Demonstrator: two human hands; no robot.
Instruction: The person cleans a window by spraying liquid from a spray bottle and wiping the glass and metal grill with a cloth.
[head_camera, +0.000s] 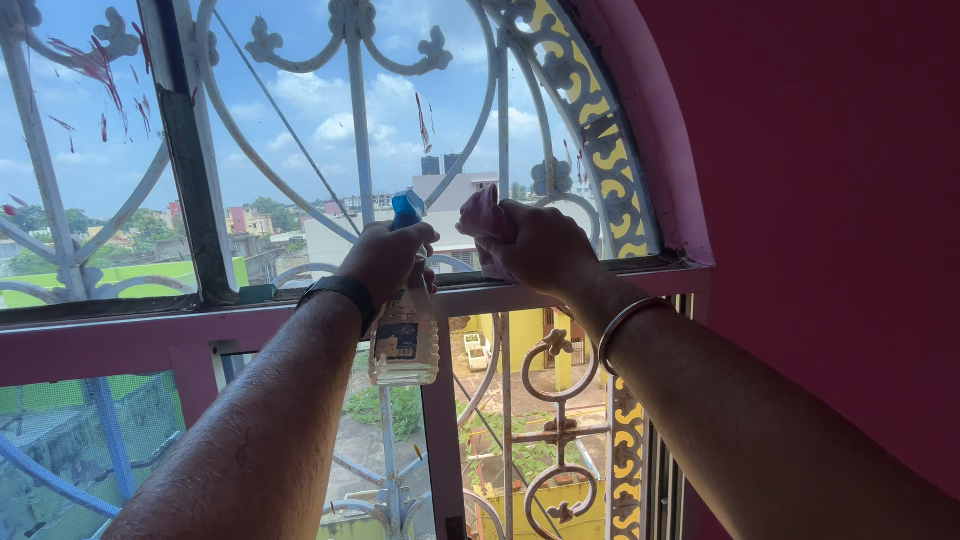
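Hands up at an arched window, both raised to the glass. Left hand (385, 258) is wrapped around the neck of a clear spray bottle (404, 335) with a blue trigger head (407, 207), fingers closed on it, bottle hanging upright below the fist, label facing the camera, liquid level hard to read. A dark wristband (340, 293) sits on the left wrist. Right hand (540, 246) is clenched on a pink cloth (480, 218), cloth bunched at the fingertips and pressed against or right at the pane (300, 130) (contact itself not clear from this angle). A metal bangle (625, 325) rings the right wrist. The two hands are just beside each other, the bottle's head nearly touching the cloth. Both sit just above the pinkish horizontal window frame bar (130, 340). Red paint streaks (95, 65) mark the upper left glass, a few more near the centre. Outside the glass, a white ornamental grille (355, 60) with curls, and a yellow patterned band (600, 130) along the arch. Maroon wall (830, 200) on the right. Rooftops and cloudy sky beyond.
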